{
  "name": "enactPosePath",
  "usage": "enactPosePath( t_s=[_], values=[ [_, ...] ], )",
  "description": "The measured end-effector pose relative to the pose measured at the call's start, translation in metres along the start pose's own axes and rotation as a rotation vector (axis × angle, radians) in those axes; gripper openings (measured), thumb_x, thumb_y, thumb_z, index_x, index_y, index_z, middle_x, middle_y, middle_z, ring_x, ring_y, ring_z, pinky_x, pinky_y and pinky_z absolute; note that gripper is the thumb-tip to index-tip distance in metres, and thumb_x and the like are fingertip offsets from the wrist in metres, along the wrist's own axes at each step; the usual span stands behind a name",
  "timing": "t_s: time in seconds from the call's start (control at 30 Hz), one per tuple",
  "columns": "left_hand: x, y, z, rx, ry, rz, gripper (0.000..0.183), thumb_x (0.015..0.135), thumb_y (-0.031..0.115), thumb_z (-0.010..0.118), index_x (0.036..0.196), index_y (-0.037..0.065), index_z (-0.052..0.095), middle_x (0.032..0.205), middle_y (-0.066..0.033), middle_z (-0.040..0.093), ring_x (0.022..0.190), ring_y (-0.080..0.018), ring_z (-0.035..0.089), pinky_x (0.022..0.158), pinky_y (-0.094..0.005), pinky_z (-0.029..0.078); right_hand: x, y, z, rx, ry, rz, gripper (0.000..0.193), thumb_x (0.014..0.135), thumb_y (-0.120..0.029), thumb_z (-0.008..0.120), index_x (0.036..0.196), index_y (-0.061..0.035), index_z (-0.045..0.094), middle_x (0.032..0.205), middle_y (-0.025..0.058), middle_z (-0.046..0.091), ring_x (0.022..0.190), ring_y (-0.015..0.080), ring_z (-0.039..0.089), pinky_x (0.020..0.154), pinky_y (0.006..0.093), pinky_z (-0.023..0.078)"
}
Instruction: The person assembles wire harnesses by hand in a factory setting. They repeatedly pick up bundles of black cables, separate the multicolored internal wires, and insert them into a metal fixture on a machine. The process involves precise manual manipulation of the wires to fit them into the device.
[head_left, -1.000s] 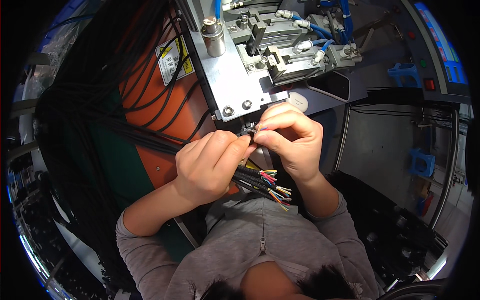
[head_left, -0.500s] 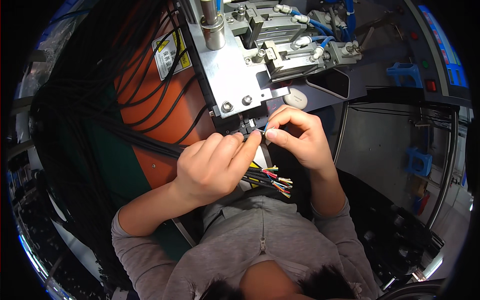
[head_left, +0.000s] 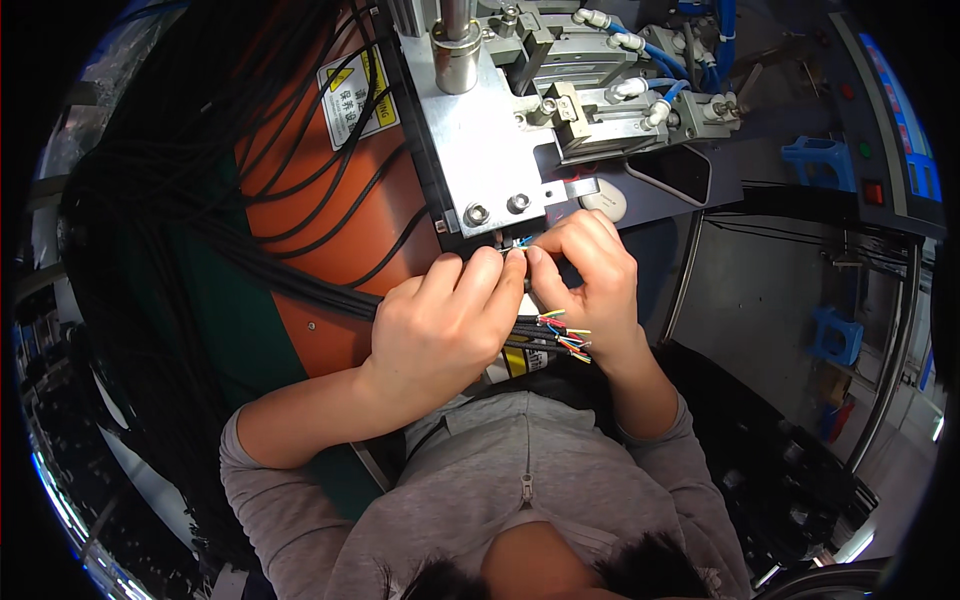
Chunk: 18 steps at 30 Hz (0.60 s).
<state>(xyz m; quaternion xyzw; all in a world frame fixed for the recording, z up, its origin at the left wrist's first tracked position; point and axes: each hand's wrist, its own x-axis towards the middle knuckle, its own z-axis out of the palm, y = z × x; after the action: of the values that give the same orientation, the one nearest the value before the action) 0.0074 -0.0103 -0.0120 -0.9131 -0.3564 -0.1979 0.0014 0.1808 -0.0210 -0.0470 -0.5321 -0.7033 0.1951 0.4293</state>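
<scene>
Thin coloured wires (head_left: pixel 523 243) show between my fingertips, just below the machine's metal plate (head_left: pixel 485 140). My left hand (head_left: pixel 440 320) is closed, with thumb and forefinger pinching the wires from the left. From the right, my right hand (head_left: pixel 592 280) pinches the same wires, its fingertips almost touching the left ones. Under my left hand runs a bundle of black cables (head_left: pixel 325 295). Their stripped ends (head_left: pixel 565 335), with red, yellow, green, blue and white wires, stick out between my wrists. The fingers hide much of the held wires.
Pneumatic clamps (head_left: pixel 610 125) with blue hoses stand at the back. A white rounded case (head_left: pixel 604 201) and a phone-like device (head_left: pixel 675 173) lie right of the plate. Loose black cables cross the orange panel (head_left: pixel 290 200) with a warning label (head_left: pixel 358 100). Blue stools (head_left: pixel 836 335) stand at the right.
Both hands have moved slightly up and toward the machine with the wires. My right fingers have curled in more. The whole scene has shifted a little to the right and down.
</scene>
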Motion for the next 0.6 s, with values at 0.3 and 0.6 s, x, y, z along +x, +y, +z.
enactPosePath(
  t_s=[0.3, 0.6],
  values=[
    [0.003, -0.008, 0.005, -0.04, 0.066, 0.033, 0.028, 0.069, 0.008, 0.065, 0.096, 0.006, 0.069, 0.074, -0.0007, 0.051, 0.058, -0.0116, 0.052, 0.046, -0.0251, 0.04, -0.006, 0.01, 0.01, 0.491, -0.018, 0.49, 0.003, 0.077, -0.001, 0.06, 0.075, 0.001, 0.058, 0.07, 0.0069, 0.055, 0.065, 0.015, 0.051, 0.06, 0.0268, 0.04],
    [0.002, -0.005, -0.007, -0.07, -0.04, -0.067, 0.021, 0.073, 0.004, 0.064, 0.093, 0.003, 0.068, 0.079, -0.0027, 0.056, 0.06, -0.0149, 0.058, 0.051, -0.0268, 0.045, -0.005, 0.004, 0.011, 0.299, 0.016, 0.405, 0.011, 0.081, -0.006, 0.066, 0.081, 0.0018, 0.058, 0.074, 0.0083, 0.058, 0.069, 0.0177, 0.057, 0.066, 0.0287, 0.045]
  ],
)
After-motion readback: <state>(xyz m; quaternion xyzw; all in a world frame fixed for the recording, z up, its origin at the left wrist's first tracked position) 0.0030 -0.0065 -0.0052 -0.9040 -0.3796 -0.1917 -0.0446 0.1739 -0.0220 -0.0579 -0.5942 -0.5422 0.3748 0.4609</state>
